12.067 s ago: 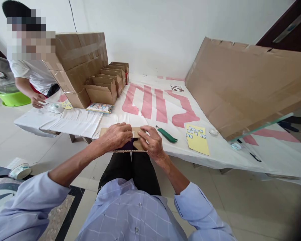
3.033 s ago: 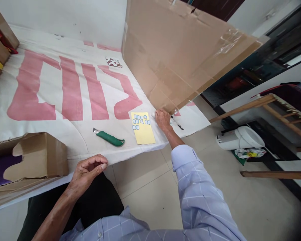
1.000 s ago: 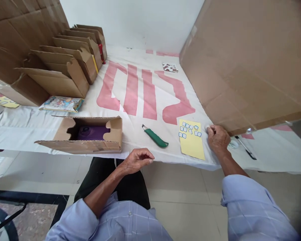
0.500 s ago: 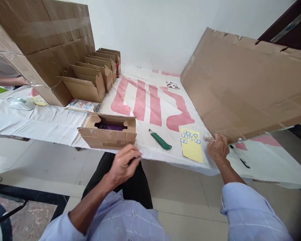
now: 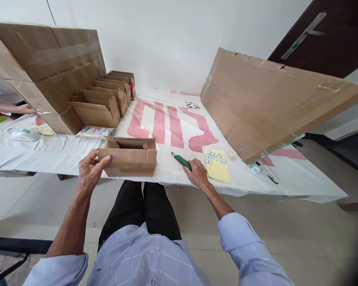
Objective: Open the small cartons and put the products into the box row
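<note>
A small open cardboard box (image 5: 130, 157) stands at the near edge of the white cloth-covered table (image 5: 62, 153). My left hand (image 5: 90, 170) grips its left end, thumb on the front wall and fingers round the corner. My right hand (image 5: 197, 173) lies closed over the handle end of a green utility knife (image 5: 180, 159), whose blade end points away to the left. Just right of that hand is a yellow sheet (image 5: 219, 169) carrying several small blue-edged stickers.
A big taped carton (image 5: 50, 67) and a row of open small boxes (image 5: 107, 99) stand back left, with a colourful packet (image 5: 95, 131) in front. A large cardboard sheet (image 5: 265, 103) leans at the right, a pen (image 5: 267, 173) below it. Another person's arm (image 5: 10, 107) shows far left.
My left hand rose from the table edge to the box's left end. My right hand left the small white object by the cardboard sheet and moved left onto the knife.
</note>
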Motion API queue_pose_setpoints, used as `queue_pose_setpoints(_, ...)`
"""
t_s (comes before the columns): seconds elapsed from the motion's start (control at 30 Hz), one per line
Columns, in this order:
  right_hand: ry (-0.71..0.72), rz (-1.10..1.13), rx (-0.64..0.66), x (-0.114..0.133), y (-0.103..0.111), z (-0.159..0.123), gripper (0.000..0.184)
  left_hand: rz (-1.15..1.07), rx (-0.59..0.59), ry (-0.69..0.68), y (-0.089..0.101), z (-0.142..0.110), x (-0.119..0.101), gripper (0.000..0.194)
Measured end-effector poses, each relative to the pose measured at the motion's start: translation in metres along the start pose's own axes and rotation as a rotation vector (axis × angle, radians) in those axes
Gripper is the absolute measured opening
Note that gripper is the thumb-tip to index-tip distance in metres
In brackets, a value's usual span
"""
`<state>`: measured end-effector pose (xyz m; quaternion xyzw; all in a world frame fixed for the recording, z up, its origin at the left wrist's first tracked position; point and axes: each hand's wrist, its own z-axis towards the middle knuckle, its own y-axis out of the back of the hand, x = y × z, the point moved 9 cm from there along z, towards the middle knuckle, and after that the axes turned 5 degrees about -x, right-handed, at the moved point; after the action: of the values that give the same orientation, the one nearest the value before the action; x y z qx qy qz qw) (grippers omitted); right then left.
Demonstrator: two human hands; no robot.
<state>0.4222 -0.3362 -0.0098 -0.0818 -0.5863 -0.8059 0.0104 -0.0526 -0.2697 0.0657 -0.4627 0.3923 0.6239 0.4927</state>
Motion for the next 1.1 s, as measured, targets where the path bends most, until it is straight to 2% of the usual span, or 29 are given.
queue_pose_setpoints(0.13,-0.071,0.019,-0.082,-0.022,0.017,-0.004,0.02,0.06,0.15,-0.102,-0.011,-0.015,-0.021,0.037)
queue_pose_setpoints(0.23,-0.009,0.171,-0.191,-0.007,0.045,0.001,0.025,0.101,0.263,-0.163,-0.015,-0.018,-0.032,0.045)
queue_pose_setpoints(0.3,0.078,0.328,-0.256,0.024,0.07,0.009,0.028,0.126,0.313,-0.2,-0.016,-0.015,-0.04,0.052)
queue_pose_setpoints(0.43,0.332,0.583,-0.318,0.113,0.123,0.024,0.033,0.218,0.421,-0.254,-0.021,-0.011,-0.058,0.06)
queue_pose_setpoints(0.5,0.52,0.654,-0.301,0.158,0.142,0.022,0.028,0.276,0.52,-0.266,-0.027,-0.014,-0.065,0.057)
queue_pose_setpoints(0.57,0.681,0.652,-0.299,0.19,0.152,0.014,0.024,0.325,0.617,-0.263,-0.031,-0.018,-0.068,0.053)
queue_pose_setpoints(0.67,0.775,0.566,-0.317,0.208,0.149,-0.004,0.024,0.381,0.721,-0.259,-0.033,-0.023,-0.066,0.046)
queue_pose_setpoints(0.77,0.78,0.505,-0.28,0.203,0.136,-0.019,0.017,0.453,0.795,-0.298,-0.033,-0.027,-0.062,0.038)
queue_pose_setpoints(0.83,0.788,0.503,-0.226,0.2,0.13,-0.023,0.014,0.508,0.83,-0.34,-0.035,-0.027,-0.062,0.042)
queue_pose_setpoints(0.97,0.776,0.457,-0.078,0.21,0.125,-0.008,0.025,0.614,0.889,-0.455,-0.047,-0.024,-0.069,0.056)
queue_pose_setpoints(1.1,0.773,0.21,0.181,0.241,0.111,0.015,0.03,0.765,0.937,-0.6,-0.075,-0.025,-0.074,0.044)
